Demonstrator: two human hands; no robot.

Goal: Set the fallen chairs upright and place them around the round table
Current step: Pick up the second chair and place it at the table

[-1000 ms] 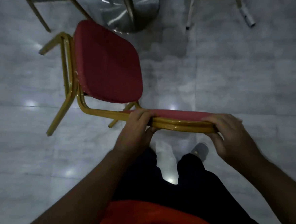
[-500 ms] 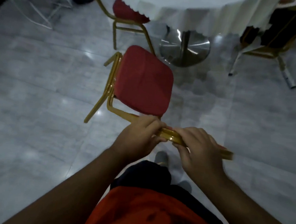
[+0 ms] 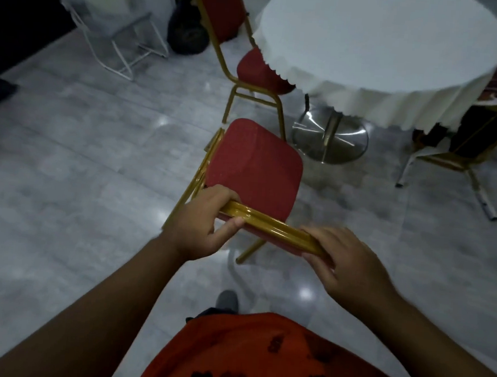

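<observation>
A red-cushioned chair with a gold frame (image 3: 254, 171) stands upright in front of me, its seat facing the round table (image 3: 378, 41). My left hand (image 3: 203, 223) grips the left end of the backrest's top rail. My right hand (image 3: 345, 262) holds the right end of the same rail. The table wears a white cloth and stands on a shiny metal pedestal base (image 3: 330, 141). A second red chair (image 3: 250, 67) is upright at the table's left side, its seat tucked partly under the cloth.
Another gold-framed chair (image 3: 462, 147) is at the table's right, partly hidden by the cloth. A white wire-legged stand (image 3: 119, 41) and a dark bag (image 3: 188, 28) sit at the back left. Grey marble floor (image 3: 81, 162) spreads to the left and behind me.
The view has lifted from the floor to the table. The chair in my hands has moved closer to the table, and my hands have shifted along the top rail.
</observation>
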